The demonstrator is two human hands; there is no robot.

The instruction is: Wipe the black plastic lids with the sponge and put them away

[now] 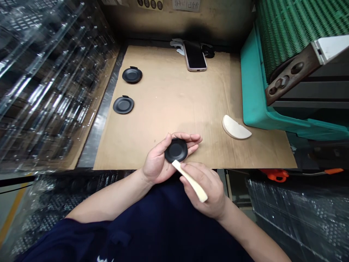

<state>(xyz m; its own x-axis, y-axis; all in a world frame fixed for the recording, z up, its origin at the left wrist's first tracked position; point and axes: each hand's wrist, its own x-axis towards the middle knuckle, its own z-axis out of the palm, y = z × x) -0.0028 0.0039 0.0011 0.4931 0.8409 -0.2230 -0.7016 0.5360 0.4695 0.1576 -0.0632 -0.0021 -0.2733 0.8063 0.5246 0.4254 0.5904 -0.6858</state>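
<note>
Fingers of our left hand (159, 164) cup a black disc (176, 150) just above the near edge of the bench (169, 109), and our right hand (208, 191) closes its fingers round a cream stick (191, 181) whose tip touches the disc's lower rim. By the left edge lie a far disc (132, 75) and a nearer disc (123, 104).

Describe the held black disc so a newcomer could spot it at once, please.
Find the brown cardboard mat. At its near edge the left hand cradles a black disc. Unlike the two loose discs at left, a cream stick touches it.
</note>
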